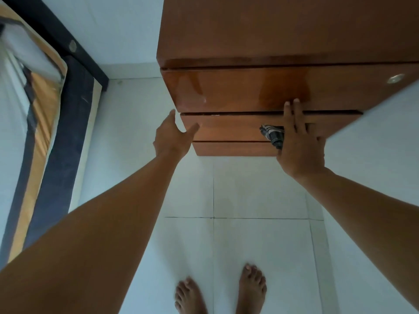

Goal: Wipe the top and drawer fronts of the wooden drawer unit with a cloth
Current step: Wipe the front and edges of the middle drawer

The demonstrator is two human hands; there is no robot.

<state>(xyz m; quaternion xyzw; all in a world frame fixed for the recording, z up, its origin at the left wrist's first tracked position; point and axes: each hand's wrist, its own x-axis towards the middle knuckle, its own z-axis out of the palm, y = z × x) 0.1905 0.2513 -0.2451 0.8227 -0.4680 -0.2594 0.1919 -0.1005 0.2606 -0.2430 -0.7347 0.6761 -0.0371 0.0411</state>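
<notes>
- The wooden drawer unit (pixel 272 30) stands against the wall, with the bed (pixel 45 109) to its left.
- The right hand (pixel 299 146), fingers straight, presses the striped cloth (pixel 273 133) flat against the middle drawer front (pixel 226 129); its fingertips reach the top drawer front (pixel 226 89).
- The left hand (pixel 172 137) is spread open, holding nothing, just beside that middle drawer's left end.
- Bare feet (pixel 251 284) stand on the white tiled floor (pixel 260 196).

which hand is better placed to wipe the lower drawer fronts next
Right. The right hand presses the cloth flat against the middle drawer front. The left hand is open and holds nothing, at that drawer's left edge.
</notes>
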